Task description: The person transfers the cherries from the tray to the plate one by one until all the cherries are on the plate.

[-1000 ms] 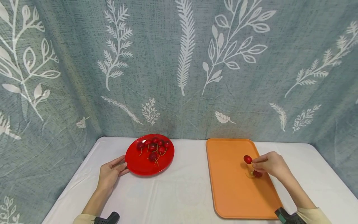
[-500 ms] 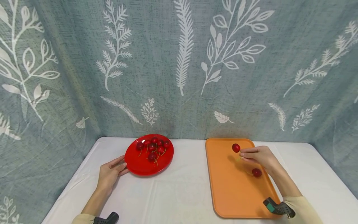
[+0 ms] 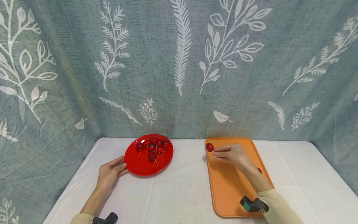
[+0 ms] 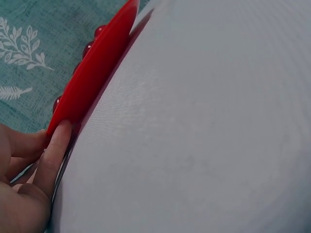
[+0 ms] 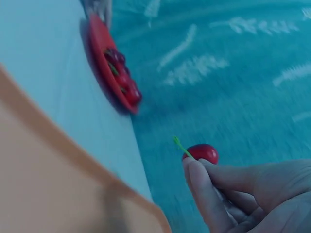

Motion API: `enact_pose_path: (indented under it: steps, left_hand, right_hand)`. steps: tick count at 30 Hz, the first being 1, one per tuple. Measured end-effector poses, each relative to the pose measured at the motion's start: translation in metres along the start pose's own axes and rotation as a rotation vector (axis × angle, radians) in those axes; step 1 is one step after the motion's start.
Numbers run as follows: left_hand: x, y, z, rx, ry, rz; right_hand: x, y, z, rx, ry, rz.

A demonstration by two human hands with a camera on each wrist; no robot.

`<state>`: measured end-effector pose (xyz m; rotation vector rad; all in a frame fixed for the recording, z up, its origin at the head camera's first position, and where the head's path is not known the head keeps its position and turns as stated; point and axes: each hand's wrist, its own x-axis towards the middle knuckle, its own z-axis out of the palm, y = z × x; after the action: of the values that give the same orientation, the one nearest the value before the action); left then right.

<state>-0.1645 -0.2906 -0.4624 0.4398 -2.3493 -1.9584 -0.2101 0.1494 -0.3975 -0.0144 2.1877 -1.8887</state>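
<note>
A red plate [image 3: 142,168] sits on the left of the white table, with several dark red cherries [image 3: 151,147] grouped toward its far side. My left hand [image 3: 109,175] holds the plate's near left rim between thumb and fingers. In the left wrist view the plate [image 4: 97,73] is seen edge-on above those fingers. Over the far left corner of the orange tray [image 3: 223,202], my right hand [image 3: 233,155] pinches one cherry [image 3: 209,147] by its stem. The green stem [image 5: 181,145] pokes past the fingertips in the right wrist view. Another cherry [image 3: 259,170] on the tray is mostly hidden behind my right forearm.
White cloth [image 3: 184,180] covers the table and separates plate from tray. A blue-green curtain [image 3: 156,62] with white leaf prints hangs right behind the table's back edge and along both sides.
My right hand has carried its cherry leftward across the tray, from the right side to the far left corner. The left hand and plate have stayed put.
</note>
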Motion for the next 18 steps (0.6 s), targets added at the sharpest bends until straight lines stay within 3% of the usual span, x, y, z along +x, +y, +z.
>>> enact_pose_path:
  steps: [8, 18]
  left_hand:
    - [-0.002, 0.001, 0.000, 0.022, -0.001, 0.005]
    - [-0.004, 0.002, 0.001, 0.022, 0.001, -0.016]
  right_hand:
    - [0.009, -0.001, 0.053, 0.023, -0.082, -0.010]
    - [0.019, -0.002, 0.101, -0.077, -0.147, -0.025]
